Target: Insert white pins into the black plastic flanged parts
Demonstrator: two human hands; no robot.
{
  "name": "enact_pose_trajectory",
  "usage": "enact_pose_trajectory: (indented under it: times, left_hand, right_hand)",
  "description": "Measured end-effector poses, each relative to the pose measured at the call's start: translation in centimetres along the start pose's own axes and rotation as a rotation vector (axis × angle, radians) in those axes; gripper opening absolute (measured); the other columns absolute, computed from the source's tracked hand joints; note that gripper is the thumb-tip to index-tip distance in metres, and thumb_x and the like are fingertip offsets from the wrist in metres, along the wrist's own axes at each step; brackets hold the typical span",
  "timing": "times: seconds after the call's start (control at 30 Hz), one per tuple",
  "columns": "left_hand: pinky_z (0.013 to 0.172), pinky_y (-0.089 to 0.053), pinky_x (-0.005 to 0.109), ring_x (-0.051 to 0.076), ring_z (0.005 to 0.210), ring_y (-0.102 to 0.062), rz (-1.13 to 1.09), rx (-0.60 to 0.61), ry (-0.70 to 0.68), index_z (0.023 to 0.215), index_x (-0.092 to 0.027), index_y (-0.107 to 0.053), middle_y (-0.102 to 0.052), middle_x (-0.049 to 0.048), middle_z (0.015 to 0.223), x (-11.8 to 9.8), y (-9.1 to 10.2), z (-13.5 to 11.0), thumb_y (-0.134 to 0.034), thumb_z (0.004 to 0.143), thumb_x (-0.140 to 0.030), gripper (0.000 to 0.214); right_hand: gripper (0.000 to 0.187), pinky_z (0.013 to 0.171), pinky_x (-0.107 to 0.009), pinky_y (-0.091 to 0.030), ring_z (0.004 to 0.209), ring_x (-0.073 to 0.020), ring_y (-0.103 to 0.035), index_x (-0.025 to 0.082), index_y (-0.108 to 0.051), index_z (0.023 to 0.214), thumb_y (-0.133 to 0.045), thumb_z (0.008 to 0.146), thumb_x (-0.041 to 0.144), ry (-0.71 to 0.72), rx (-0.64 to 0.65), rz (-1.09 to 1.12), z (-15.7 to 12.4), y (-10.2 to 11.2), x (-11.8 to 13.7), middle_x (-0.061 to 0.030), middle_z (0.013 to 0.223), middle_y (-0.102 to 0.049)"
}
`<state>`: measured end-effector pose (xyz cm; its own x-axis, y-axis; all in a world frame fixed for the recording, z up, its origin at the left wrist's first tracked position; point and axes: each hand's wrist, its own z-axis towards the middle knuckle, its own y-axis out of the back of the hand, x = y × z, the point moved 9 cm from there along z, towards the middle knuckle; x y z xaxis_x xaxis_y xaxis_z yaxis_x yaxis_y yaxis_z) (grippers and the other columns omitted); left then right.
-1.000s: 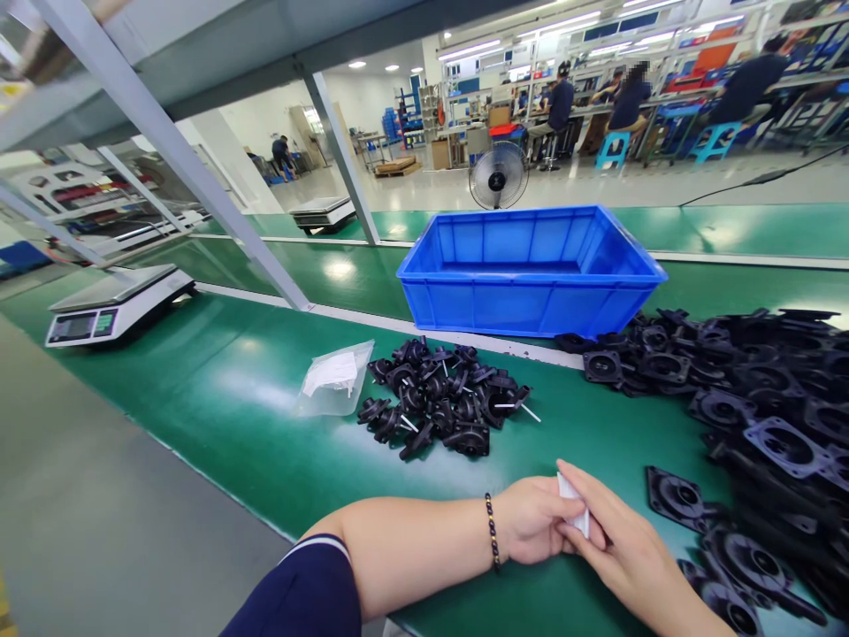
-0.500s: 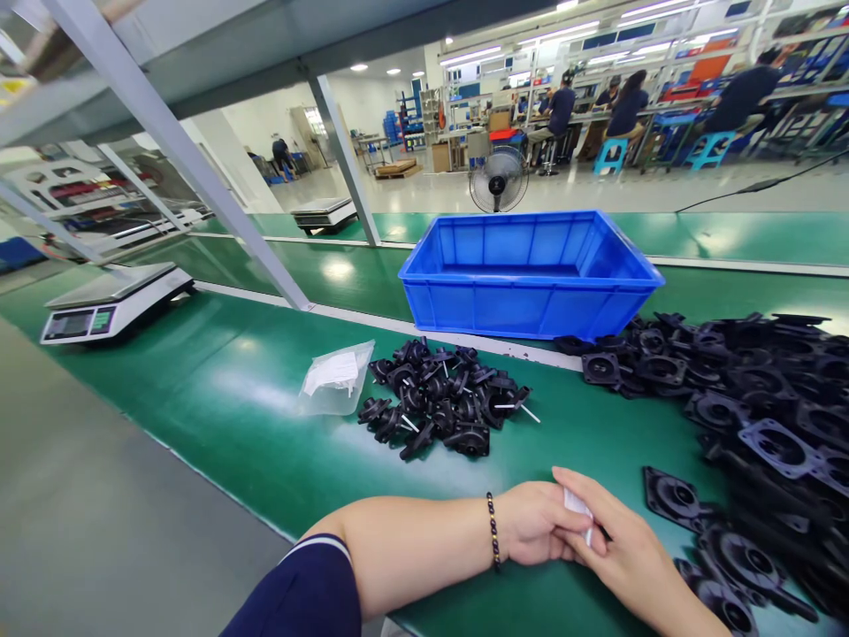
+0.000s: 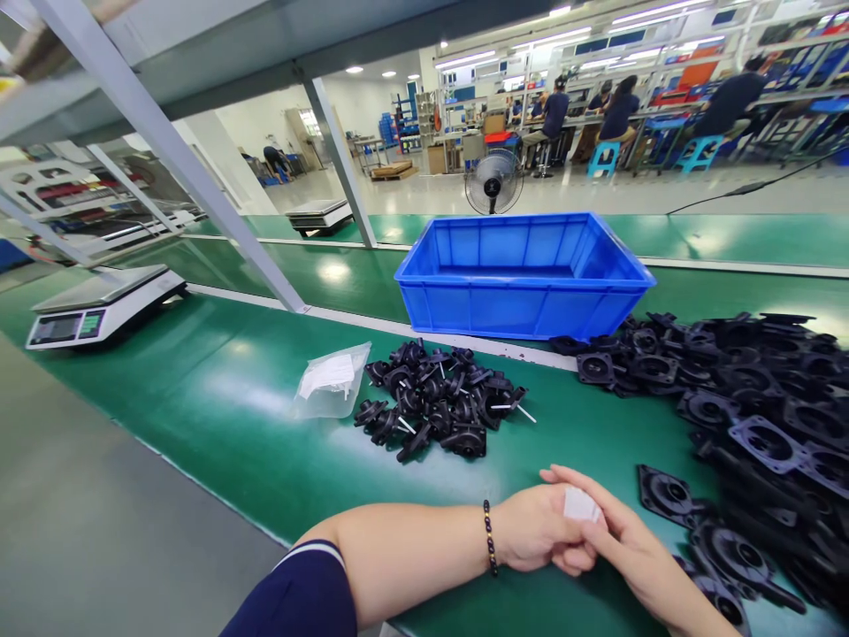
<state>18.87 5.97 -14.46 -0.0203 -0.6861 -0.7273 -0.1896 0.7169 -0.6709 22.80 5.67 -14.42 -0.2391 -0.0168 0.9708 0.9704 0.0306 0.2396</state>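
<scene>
My left hand (image 3: 540, 529), with a beaded bracelet at the wrist, is closed around a small white piece (image 3: 582, 504). My right hand (image 3: 627, 522) wraps the left from the right side, its fingers and thumb closed about the same piece. Palms and fingers partly cover the piece, so I cannot tell its exact kind. Beyond the hands lies a heap of black plastic housings (image 3: 431, 398), some with thin white rods sticking out. Beside the heap is a clear plastic bag (image 3: 332, 380) with white contents. Close to my right hand sits a square black flanged part (image 3: 665, 494).
A blue crate (image 3: 523, 305) stands behind the heap. More black parts (image 3: 749, 380) are piled along the right. A digital scale (image 3: 106, 301) is at the left, and a sloping metal post (image 3: 199, 177) rises beside it. A fan (image 3: 493, 184) and seated people are farther back.
The left hand has turned and closed more, and the white piece now shows more fully between both hands. The view has shifted slightly. The heaps, bag and crate stay in place.
</scene>
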Motion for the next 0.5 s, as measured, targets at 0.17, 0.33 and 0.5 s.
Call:
enact_pose_trajectory:
  times: [0.17, 0.33, 0.5]
  left_hand:
    - [0.039, -0.014, 0.018, 0.001, 0.036, -0.027, -0.026, -0.019, 0.062, 0.072, -0.012, -0.041, -0.032, -0.0071, 0.045, 0.8, 0.2, -0.1, -0.079, 0.051, -0.038, 0.051]
    - [0.037, -0.019, 0.016, 0.001, 0.038, -0.032, 0.068, -0.132, -0.058, 0.09, -0.016, -0.034, -0.041, -0.0073, 0.056, 0.5, 1.6, 0.2, -0.08, 0.045, -0.044, 0.071]
    - [0.038, -0.02, 0.014, 0.001, 0.04, -0.032, 0.145, -0.209, -0.137, 0.105, -0.017, -0.025, -0.04, -0.0082, 0.06, -0.1, 2.0, -0.2, -0.072, 0.057, -0.037, 0.07]
  right_hand:
    - [0.038, 0.102, -0.032, -0.034, 0.121, -0.0174, -0.041, 0.023, -0.054, 0.115, -0.041, 0.086, 0.043, -0.02, 0.062, -0.024, -0.1, -0.6, 0.1, -0.0084, 0.132, -0.04]
    - [0.035, 0.104, -0.036, -0.03, 0.126, -0.0191, -0.032, 0.017, -0.057, 0.092, -0.037, 0.086, 0.045, -0.035, 0.005, -0.105, -0.1, -0.8, 0.7, -0.009, 0.135, -0.033]
    - [0.038, 0.093, -0.033, -0.042, 0.099, -0.0152, -0.05, 0.015, -0.053, 0.092, -0.033, 0.087, 0.047, -0.04, -0.01, -0.05, 0.1, -1.8, 0.6, -0.0116, 0.125, -0.039]
